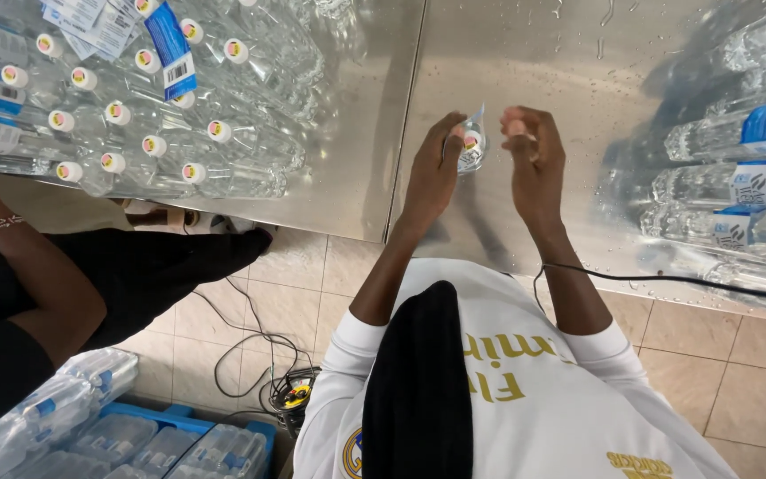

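Overhead, head view only.

Left hand [432,173]: fingers curled round a small clear bottle [471,146], grasping it upright over the steel table [383,106], near the front edge and just right of the table seam. Red-and-white cap facing the camera; blue strip of label [479,115] sticking up beside the neck, apparently not yet wrapped flat.

Right hand [534,164]: loosely clenched just right of the bottle, fingertips pinched together; whether pinching the label end or nothing at all cannot be told.

Left half of table: dense batch of capped bottles [144,115] lying on their sides, caps toward the front edge; most bare, a few with blue labels at the far left edge. Loose sheet of blue-and-white labels [166,44] on top at the far edge.

Right edge of table: further bottles [738,177] on their sides, blue labels on. Water drops over the bare steel between.

Progress, as a judgement: some bottles labelled, one in hand part done, larger bare batch left.

Floor: tiled; blue crate [161,435] of bottles at lower left; black cables [259,355] beside it. Second person's arm [37,284] with bracelet at the left edge, dark clothing, not handling anything visible.
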